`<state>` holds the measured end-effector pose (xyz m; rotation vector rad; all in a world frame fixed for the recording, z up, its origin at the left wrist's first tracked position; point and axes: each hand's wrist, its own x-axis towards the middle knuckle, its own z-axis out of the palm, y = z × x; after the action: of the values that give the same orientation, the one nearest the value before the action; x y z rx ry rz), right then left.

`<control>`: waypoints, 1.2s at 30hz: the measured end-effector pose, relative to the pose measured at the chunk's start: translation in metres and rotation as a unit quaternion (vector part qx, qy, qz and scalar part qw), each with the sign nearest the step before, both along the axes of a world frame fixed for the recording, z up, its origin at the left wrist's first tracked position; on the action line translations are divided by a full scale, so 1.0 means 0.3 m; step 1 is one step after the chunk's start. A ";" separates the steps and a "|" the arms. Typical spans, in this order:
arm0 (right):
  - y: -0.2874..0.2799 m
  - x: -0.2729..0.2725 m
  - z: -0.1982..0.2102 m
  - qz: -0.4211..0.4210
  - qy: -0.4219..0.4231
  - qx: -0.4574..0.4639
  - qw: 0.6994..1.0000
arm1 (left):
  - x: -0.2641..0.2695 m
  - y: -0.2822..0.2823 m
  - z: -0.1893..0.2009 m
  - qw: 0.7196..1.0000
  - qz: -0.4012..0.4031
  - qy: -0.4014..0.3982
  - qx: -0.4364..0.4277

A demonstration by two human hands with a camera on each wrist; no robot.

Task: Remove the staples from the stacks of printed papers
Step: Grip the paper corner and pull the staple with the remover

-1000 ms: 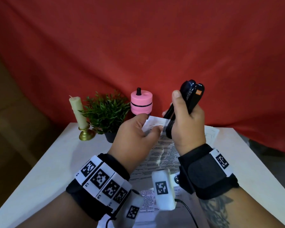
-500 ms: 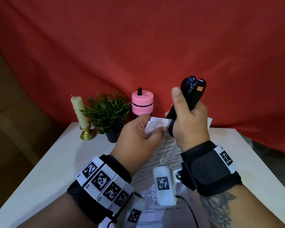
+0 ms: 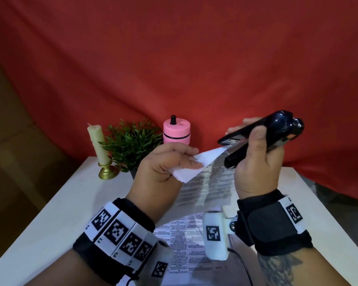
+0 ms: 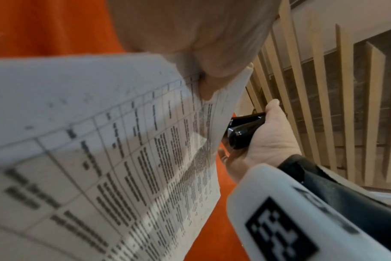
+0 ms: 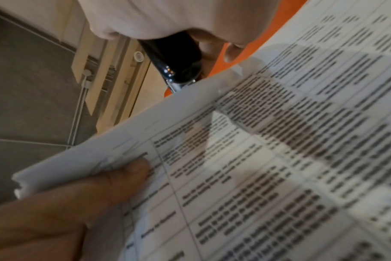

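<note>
Nearest, printed sheets (image 3: 186,240) lie flat on the white desk (image 3: 50,213) between two wrists in black bands. Above them the left hand (image 3: 161,168) pinches a corner of a stapled stack of papers (image 3: 207,182) lifted off the desk, thumb and fingers (image 5: 127,169) closed on it. To the right, the right hand (image 3: 256,162) grips a black stapler (image 3: 262,137), fingers wrapped round it, its nose at the stack's raised corner. The staple itself cannot be made out. The step in hand looks like prying the staple out; next, the nose must catch under it while the paper is held taut. Far left stand a candle (image 3: 97,141), a small plant (image 3: 132,145) and a pink cylinder (image 3: 176,131)
</note>
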<state>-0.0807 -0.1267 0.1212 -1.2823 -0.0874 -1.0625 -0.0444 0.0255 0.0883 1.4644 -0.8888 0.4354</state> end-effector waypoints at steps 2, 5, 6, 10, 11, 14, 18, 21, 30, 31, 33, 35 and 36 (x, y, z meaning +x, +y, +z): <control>0.002 -0.011 -0.008 -0.002 -0.013 -0.025 1.000 | -0.002 -0.006 0.003 1.000 -0.004 -0.016 -0.006; 0.004 -0.021 -0.013 -0.001 -0.029 -0.039 0.999 | -0.003 -0.010 0.002 0.998 0.022 -0.054 0.028; 0.003 -0.025 -0.012 0.001 -0.034 -0.042 0.999 | -0.002 -0.008 0.000 0.997 0.031 -0.062 0.037; -0.005 -0.038 -0.004 0.006 -0.043 -0.049 0.998 | -0.005 -0.012 0.001 0.996 0.034 -0.070 0.048; -0.009 -0.039 -0.005 0.006 -0.042 -0.048 0.998 | -0.005 -0.017 0.000 0.996 0.035 -0.068 0.048; -0.017 -0.043 -0.009 -0.002 -0.029 -0.040 0.999 | -0.015 -0.028 0.007 0.997 0.030 -0.056 0.040; -0.017 -0.043 -0.005 -0.021 -0.016 -0.025 0.999 | -0.051 -0.028 0.035 0.998 0.037 -0.002 0.050; -0.021 -0.033 0.023 -0.018 0.003 -0.031 0.999 | -0.067 -0.038 0.076 0.992 0.047 0.116 0.034; -0.003 0.002 0.075 0.005 0.123 -0.122 0.985 | -0.081 -0.046 0.122 0.980 0.037 0.192 0.046; -0.001 0.004 0.074 -0.002 0.121 -0.124 0.985 | -0.083 -0.046 0.123 0.980 0.036 0.191 0.047; 0.002 0.006 0.072 -0.015 0.121 -0.126 0.985 | -0.085 -0.044 0.124 0.980 0.035 0.189 0.045; 0.006 0.005 0.077 -0.023 0.118 -0.125 0.985 | -0.084 -0.044 0.124 0.981 0.031 0.186 0.040; 0.008 0.004 0.080 -0.027 0.116 -0.123 0.985 | -0.083 -0.045 0.122 0.981 0.029 0.187 0.038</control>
<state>-0.0794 -0.1242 0.1451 -1.6316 -0.0064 -0.9617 -0.0693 0.0121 0.1250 1.5806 -0.5683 0.1604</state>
